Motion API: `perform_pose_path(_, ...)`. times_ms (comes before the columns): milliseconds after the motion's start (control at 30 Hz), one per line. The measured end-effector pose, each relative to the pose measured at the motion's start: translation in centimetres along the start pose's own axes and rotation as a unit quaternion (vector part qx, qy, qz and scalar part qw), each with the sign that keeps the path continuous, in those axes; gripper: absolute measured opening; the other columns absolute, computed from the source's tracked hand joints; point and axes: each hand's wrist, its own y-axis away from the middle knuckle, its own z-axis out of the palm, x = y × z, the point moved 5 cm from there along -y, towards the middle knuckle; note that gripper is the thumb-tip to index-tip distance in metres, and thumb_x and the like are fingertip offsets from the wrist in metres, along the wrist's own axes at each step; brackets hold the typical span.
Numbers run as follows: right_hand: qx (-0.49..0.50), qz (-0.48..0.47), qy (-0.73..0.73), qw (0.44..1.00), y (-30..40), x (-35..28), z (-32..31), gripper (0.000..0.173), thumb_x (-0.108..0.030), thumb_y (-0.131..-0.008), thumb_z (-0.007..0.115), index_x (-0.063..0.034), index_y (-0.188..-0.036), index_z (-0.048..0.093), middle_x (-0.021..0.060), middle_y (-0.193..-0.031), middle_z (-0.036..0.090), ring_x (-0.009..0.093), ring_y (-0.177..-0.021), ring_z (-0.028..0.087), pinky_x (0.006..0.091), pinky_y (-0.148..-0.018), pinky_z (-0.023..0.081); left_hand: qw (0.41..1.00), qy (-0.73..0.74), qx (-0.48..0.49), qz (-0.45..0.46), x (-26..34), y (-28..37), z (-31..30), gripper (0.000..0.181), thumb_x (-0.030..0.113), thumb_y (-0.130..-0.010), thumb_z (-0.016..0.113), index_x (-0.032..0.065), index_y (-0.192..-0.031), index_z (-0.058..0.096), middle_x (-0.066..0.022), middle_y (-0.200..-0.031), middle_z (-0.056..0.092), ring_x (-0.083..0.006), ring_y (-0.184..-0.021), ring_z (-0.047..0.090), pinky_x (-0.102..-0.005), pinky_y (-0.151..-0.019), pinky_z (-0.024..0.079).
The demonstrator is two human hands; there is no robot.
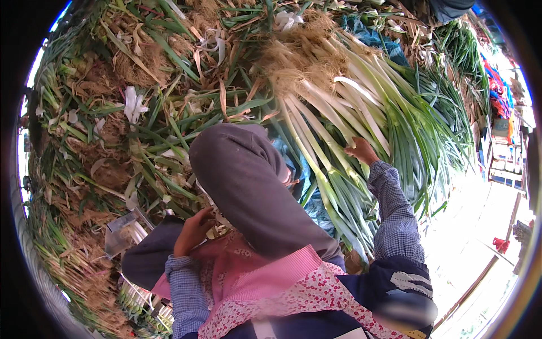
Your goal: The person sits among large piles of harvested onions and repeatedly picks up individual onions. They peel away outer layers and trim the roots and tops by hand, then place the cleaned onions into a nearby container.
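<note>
Long green onions (334, 101) with white shafts and matted brown roots lie in a thick pile before me, green leaves fanning to the lower right. My right hand (363, 151) is on the near side of the pile, its fingers closed around a pale onion shaft (328, 106). Beside my bent knee, my left hand (194, 232) hovers over my lap with loosely curled fingers and nothing visible in it. Blue plastic sheeting (317, 207) shows beneath the onions, between them and my leg.
Loose leaves and peeled skins (178, 106) cover the ground at left. A metal-sided object (120, 235) stands by my left leg. More onions (67, 254) lie at lower left. At upper right, another person's dark-clothed leg (451, 8) is partly visible. Bright ground (461, 229) lies at right.
</note>
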Motion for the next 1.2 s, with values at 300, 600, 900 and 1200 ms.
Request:
perform_pose_path(300, -0.137, 0.046, -0.248, 0.958, 1.2, -2.1, -0.5, 0.024, -0.015, -0.082, 0.061, 0.0058, -0.093, 0.057, 0.0145, -0.090, 0.066, 0.021, -0.084, 0.065, 0.0332, -0.079, 0.046, 0.999, -0.001, -0.027, -0.035, -1.6, 0.1, 1.0, 0.044, 0.007, -0.085, 0.064, 0.0027, -0.126, 0.051, -0.0148, -0.101, 0.067, -0.0207, -0.089, 0.065, -0.0314, -0.076, 0.050)
perform_pose_path(600, -0.166, 0.034, -0.178, 0.969, 0.4, -1.5, -0.6, 0.030, -0.021, -0.081, 0.060, -0.0002, -0.102, 0.059, 0.0057, -0.093, 0.066, 0.013, -0.079, 0.060, 0.0260, -0.064, 0.041, 0.998, 0.000, -0.031, -0.047, 0.0, 0.1, 0.7, 0.044, 0.006, -0.085, 0.062, 0.0021, -0.127, 0.049, -0.0148, -0.101, 0.067, -0.0199, -0.089, 0.064, -0.0306, -0.077, 0.050)
perform_pose_path(900, 0.180, -0.053, 0.050, 0.981, 1.1, -2.9, -1.4, 0.025, -0.012, -0.077, 0.067, -0.0018, -0.099, 0.066, 0.0158, -0.092, 0.067, 0.028, -0.083, 0.066, 0.0351, -0.075, 0.051, 0.997, 0.030, -0.046, -0.052, 0.0, -0.3, 1.2, 0.041, 0.007, -0.087, 0.059, 0.0043, -0.127, 0.051, -0.0128, -0.102, 0.066, -0.0182, -0.089, 0.062, -0.0302, -0.076, 0.048)
perform_pose_path(1200, 0.157, -0.116, 0.120, 0.973, 2.3, -5.8, 10.9, 0.044, -0.007, -0.078, 0.061, -0.0020, -0.120, 0.049, 0.0224, -0.112, 0.057, 0.040, -0.107, 0.052, 0.0466, -0.090, 0.043, 0.996, -0.022, -0.043, -0.074, -0.4, -0.5, 1.7, 0.040, 0.009, -0.086, 0.061, 0.0042, -0.125, 0.052, -0.0110, -0.100, 0.066, -0.0169, -0.085, 0.062, -0.0291, -0.073, 0.050)
